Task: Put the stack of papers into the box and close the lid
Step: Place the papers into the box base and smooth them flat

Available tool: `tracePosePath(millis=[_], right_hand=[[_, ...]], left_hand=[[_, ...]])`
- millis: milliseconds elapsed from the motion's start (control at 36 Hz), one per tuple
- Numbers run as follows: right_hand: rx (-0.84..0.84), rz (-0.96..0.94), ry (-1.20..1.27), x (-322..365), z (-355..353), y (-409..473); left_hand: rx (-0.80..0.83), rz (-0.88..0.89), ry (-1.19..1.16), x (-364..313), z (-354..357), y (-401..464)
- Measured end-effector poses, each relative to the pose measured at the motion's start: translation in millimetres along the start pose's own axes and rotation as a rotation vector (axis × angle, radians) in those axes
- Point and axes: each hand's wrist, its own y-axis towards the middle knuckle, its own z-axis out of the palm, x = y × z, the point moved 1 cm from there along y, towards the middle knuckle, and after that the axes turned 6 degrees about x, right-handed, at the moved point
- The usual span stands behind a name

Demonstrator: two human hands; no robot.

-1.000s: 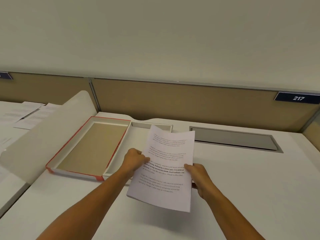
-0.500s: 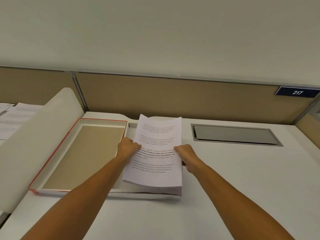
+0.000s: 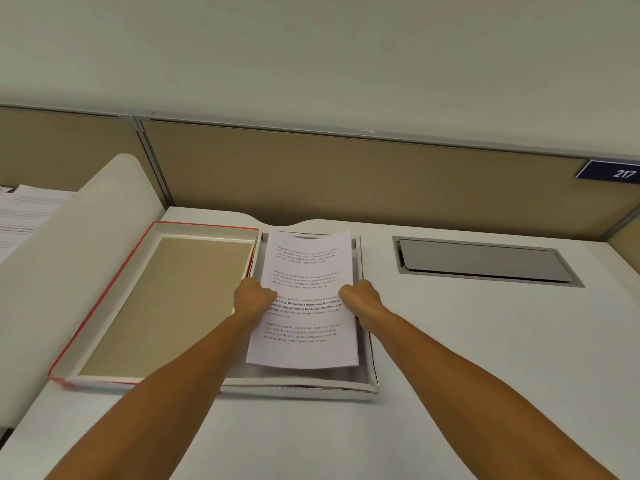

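A stack of printed white papers (image 3: 304,271) hangs low inside the shallow white box (image 3: 367,382) at the desk's middle. My left hand (image 3: 251,297) grips the stack's left edge and my right hand (image 3: 360,297) grips its right edge, both about halfway along the sheets. The near end of the stack sits just above the box floor and the far end curls slightly up. Flat to the left of the box lies its lid (image 3: 114,289), open side up, red outside with a tan inner panel.
A white curved divider (image 3: 52,271) rises left of the lid, with more printed sheets (image 3: 24,213) beyond it. A grey metal cable hatch (image 3: 485,261) is set into the desk at right. A tan partition (image 3: 346,178) with a "217" label (image 3: 620,173) backs the desk.
Both hands carried the stack from above the desk, forward and down into the white box. The papers went from tilted up toward me to nearly flat inside it.
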Motion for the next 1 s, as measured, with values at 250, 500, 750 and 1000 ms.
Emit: tracePosePath(millis=[250,500,750,1000], right_hand=[[-0.007,0.044,0.001,-9.3,9.4,16.5],[-0.034,0.053,-0.046,-10.5,11.4,25.0],[-0.053,0.07,-0.081,-7.1,13.2,33.6],[-0.065,0.086,-0.183,-14.2,18.7,40.6]], left_hand=[[0.008,-0.019,0.002,9.1,5.1,11.3],[0.011,-0.038,0.035,15.5,12.7,20.6],[0.012,-0.056,0.044,14.4,16.2,24.6],[0.02,-0.054,0.101,13.5,17.0,24.3]])
